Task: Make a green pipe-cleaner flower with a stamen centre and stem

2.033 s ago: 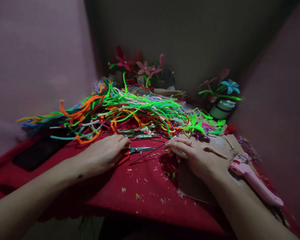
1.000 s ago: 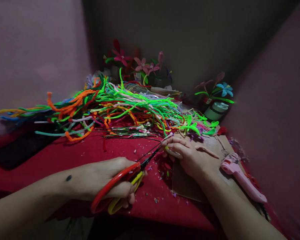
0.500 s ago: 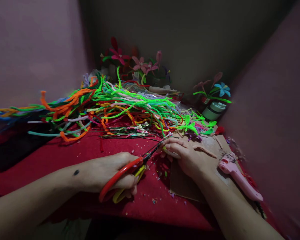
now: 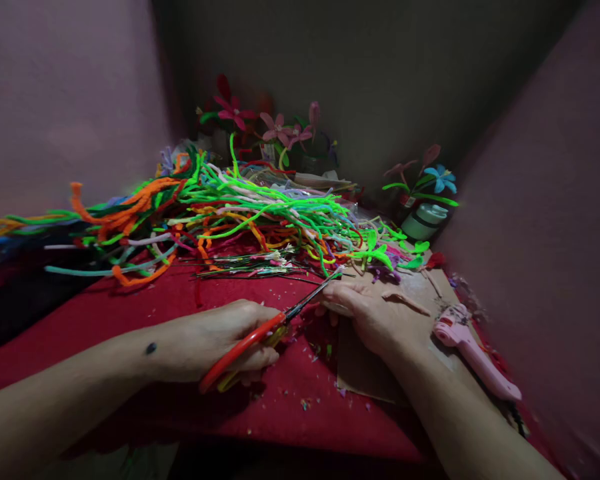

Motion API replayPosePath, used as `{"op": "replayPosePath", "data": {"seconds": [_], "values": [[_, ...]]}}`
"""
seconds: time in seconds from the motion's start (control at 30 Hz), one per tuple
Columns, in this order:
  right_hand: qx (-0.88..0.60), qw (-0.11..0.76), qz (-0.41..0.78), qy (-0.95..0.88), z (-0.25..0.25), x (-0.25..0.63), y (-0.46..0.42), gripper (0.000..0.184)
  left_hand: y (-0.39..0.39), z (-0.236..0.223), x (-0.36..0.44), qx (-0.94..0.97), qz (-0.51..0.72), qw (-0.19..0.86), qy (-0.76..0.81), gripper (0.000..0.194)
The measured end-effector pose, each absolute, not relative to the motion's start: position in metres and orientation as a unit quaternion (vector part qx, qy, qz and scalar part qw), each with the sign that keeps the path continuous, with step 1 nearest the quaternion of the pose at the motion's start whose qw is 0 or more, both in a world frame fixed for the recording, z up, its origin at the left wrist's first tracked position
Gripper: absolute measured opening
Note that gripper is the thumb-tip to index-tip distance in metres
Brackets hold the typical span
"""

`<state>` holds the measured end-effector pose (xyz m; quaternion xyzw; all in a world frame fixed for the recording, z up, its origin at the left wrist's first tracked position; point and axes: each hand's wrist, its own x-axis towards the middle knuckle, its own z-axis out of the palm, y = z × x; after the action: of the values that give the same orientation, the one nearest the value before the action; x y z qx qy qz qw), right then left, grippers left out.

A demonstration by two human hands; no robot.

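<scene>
My left hand (image 4: 230, 340) is wrapped round scissors (image 4: 253, 347) with red and yellow handles. Their blades look nearly closed and point up and to the right, with the tips by the fingers of my right hand (image 4: 363, 310). Those fingers are pinched together, and a small pale tip shows where they meet the blades. What my right hand grips is mostly hidden under the fingers. Just beyond the scissors lies a bunch of thin dark stems (image 4: 260, 262) with whitish and pink ends. A heap of pipe cleaners (image 4: 280, 207) in many colours rises behind it.
A pink glue gun (image 4: 475, 353) lies on brown cardboard (image 4: 365, 370) at the right. Small coloured clippings (image 4: 307, 403) dot the red cloth (image 4: 275, 427). Fuzzy flowers (image 4: 277, 128) stand at the back, and a pale green jar (image 4: 425, 221) is near the right wall.
The scissor blades have come closer together and the yellow handle has drawn in towards the red one. My right fingers have curled down a little, covering more of the pale thing beneath them.
</scene>
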<state>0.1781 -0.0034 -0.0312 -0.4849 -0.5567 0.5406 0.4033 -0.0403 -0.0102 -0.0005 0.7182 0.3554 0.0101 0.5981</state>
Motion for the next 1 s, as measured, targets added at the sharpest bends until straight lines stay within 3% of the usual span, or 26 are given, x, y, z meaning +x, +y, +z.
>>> {"op": "replayPosePath", "data": {"seconds": [0.33, 0.53, 1.0], "values": [[-0.465, 0.383, 0.543, -0.585, -0.026, 0.179, -0.005, 0.019, 0.006, -0.004, -0.047, 0.709, -0.008, 0.601, 0.370, 0.022], [-0.428, 0.398, 0.570, -0.578, -0.036, 0.187, 0.000, 0.019, 0.009, 0.003, -0.054, 0.649, -0.018, 0.665, 0.369, 0.011], [-0.439, 0.436, 0.583, -0.525, -0.046, 0.186, 0.002, 0.024, 0.016, -0.003, -0.055, 0.607, -0.064, 0.725, 0.319, 0.019]]}}
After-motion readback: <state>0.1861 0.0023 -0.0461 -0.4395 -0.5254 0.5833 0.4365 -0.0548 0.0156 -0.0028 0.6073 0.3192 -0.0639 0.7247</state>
